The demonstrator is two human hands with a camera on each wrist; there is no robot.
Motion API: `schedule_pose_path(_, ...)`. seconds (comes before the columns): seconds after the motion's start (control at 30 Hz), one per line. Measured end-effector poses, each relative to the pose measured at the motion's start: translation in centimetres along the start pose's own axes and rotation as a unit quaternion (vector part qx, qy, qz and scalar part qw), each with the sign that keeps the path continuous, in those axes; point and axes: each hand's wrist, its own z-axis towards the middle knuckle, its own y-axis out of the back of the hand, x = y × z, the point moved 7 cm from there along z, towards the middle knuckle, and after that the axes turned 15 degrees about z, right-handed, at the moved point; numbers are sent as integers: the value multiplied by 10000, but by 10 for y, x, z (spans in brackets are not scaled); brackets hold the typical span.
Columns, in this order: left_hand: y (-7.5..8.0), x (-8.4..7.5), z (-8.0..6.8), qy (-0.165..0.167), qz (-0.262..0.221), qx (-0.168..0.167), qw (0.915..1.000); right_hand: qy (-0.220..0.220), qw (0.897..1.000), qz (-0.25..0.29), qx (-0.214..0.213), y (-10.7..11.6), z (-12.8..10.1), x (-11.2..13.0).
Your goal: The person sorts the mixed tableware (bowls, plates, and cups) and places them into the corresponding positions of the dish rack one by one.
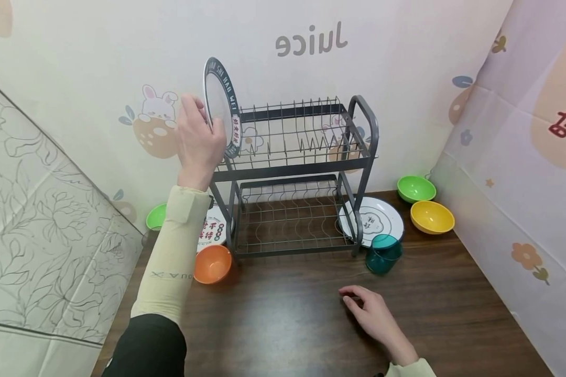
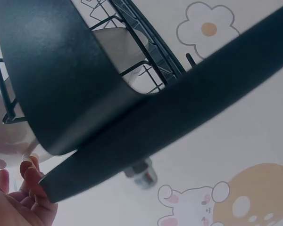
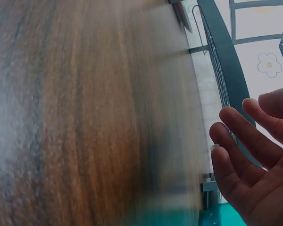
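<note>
A round plate (image 1: 220, 102) with a dark lettered rim stands nearly on edge over the left end of the upper tier of the two-tier dish rack (image 1: 292, 172). My left hand (image 1: 200, 141) grips it by its left side, thumb on the near face. In the left wrist view, the rack's dark frame (image 2: 61, 70) covers much of the plate, and the fingers (image 2: 35, 183) show at the lower left. My right hand (image 1: 370, 317) is low over the table's front right, fingers loosely bent, holding nothing. A teal cup (image 1: 383, 255) is the thing nearest to it.
An orange bowl (image 1: 212, 264) and a plate with red characters (image 1: 212, 228) are left of the rack, with a green bowl (image 1: 156, 216) behind. On the right are a white plate (image 1: 382, 212), partly behind the rack leg, a yellow bowl (image 1: 432, 217) and another green bowl (image 1: 416, 188).
</note>
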Motion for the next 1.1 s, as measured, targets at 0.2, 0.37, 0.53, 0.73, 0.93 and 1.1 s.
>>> schedule_pose_path(0.2, 3, -3, -4, -96, 32, -105, 9999, 75, 10000, -34, 8, 0, -1, 0)
schedule_pose_path(0.37, 2, -10, -4, -301, 194, -117, 9993, 116, 9999, -49, -27, 2, -2, -2)
schedule_pose_path(0.53, -1, -12, -3, -222, 218, -5, 9995, 75, 9999, -57, -49, 1, -3, -4)
schedule_pose_path(0.73, -7, -12, -2, -52, 211, 339, 9992, 40, 10000, -68, -37, 1, -4, -5)
schedule_pose_path(0.93, -12, -6, -2, 380, 80, 666, 9970, 66, 10000, -55, -28, 0, -3, -5)
schedule_pose_path(1.1, -12, -3, -3, 342, 272, 613, 9972, 76, 9999, -80, -44, 2, -3, -5)
